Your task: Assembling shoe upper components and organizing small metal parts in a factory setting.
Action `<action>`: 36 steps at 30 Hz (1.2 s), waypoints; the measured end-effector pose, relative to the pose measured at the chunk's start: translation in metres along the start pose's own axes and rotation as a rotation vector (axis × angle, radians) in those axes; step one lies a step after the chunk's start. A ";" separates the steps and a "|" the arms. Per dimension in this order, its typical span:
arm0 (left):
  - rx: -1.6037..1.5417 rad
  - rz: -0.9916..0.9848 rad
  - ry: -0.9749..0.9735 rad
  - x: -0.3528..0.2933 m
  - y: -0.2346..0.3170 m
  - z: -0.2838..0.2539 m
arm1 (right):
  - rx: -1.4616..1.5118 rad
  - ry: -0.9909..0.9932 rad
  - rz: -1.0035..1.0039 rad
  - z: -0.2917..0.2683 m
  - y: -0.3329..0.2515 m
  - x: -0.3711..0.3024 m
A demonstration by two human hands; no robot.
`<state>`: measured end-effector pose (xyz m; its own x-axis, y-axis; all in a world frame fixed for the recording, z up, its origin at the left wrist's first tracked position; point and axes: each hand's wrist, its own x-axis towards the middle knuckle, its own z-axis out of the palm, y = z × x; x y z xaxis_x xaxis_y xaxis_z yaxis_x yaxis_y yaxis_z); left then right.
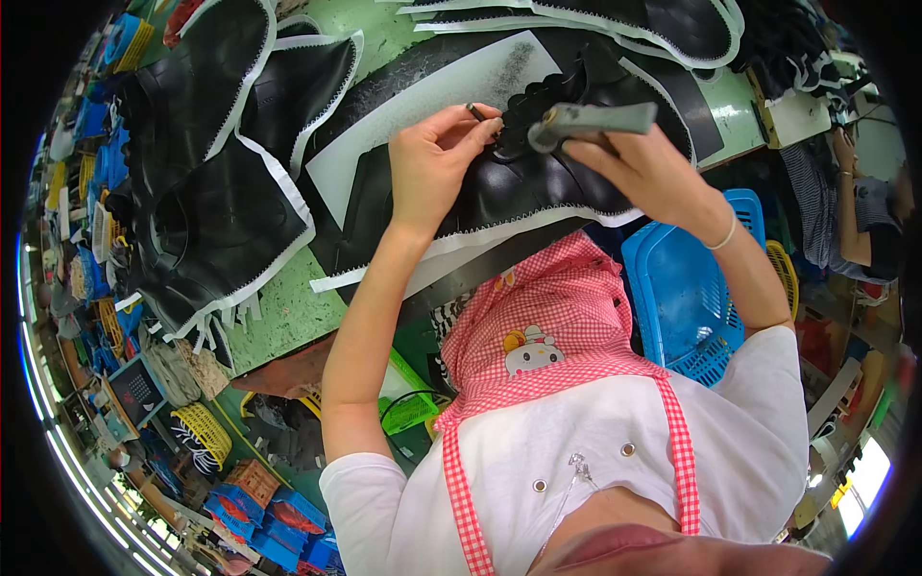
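Observation:
On the bench lies a black leather piece [480,197] with a scalloped edge and a white zigzag-stitched border. My left hand [432,168] pinches a short dark rod-like tool [474,112], probably a punch, beside the scalloped edge. Its lower tip is hidden by my fingers. My right hand [663,178] is wrapped round a hammer [605,119] with a grey body, held over the leather just right of my left hand. Under the leather are a white sheet [384,144] with dark specks and a black board [706,125].
More black leather pieces with white borders lie left [182,221] and at the far edge [663,24] of the green bench [279,322]. A blue plastic basket [643,278] stands by my right arm. At the far right, a co-worker's arm [850,206] shows.

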<state>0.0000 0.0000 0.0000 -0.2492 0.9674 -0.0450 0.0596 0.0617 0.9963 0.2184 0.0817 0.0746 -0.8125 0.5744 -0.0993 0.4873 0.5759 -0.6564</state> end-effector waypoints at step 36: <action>1.109 0.529 0.193 0.005 0.017 -0.011 | 0.155 0.139 -0.035 0.037 0.015 -0.016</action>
<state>-0.0107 0.0035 0.0173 -0.0785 0.8905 0.4482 0.9565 -0.0595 0.2858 0.2267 0.0597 0.0393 -0.7709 0.6365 0.0233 0.3956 0.5072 -0.7657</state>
